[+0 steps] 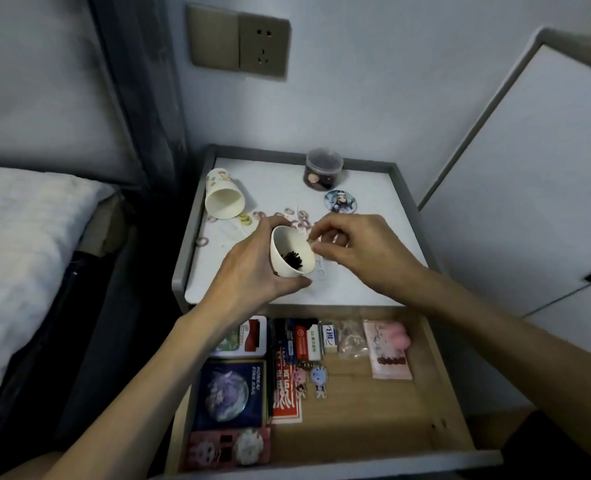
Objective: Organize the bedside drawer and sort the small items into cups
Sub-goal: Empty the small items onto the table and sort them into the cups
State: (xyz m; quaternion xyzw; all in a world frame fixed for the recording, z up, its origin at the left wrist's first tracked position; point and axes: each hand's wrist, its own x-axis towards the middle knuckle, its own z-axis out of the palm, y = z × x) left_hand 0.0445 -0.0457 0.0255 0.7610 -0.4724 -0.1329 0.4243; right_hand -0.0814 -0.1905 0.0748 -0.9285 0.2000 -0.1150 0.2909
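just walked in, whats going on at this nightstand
A person is sorting small things into cups. The left hand grips a tilted white paper cup with dark pieces at its bottom. The right hand pinches a small pale item at its rim, too blurred to identify. A printed paper cup lies on its side on the white nightstand top among scattered pale rings, near a clear round jar. The wooden drawer below is open.

Dim, cool, even indoor light with soft shadows, no glare; overall softness and slight blur, wide-angle bending at the edges, dark corners bottom left and right.
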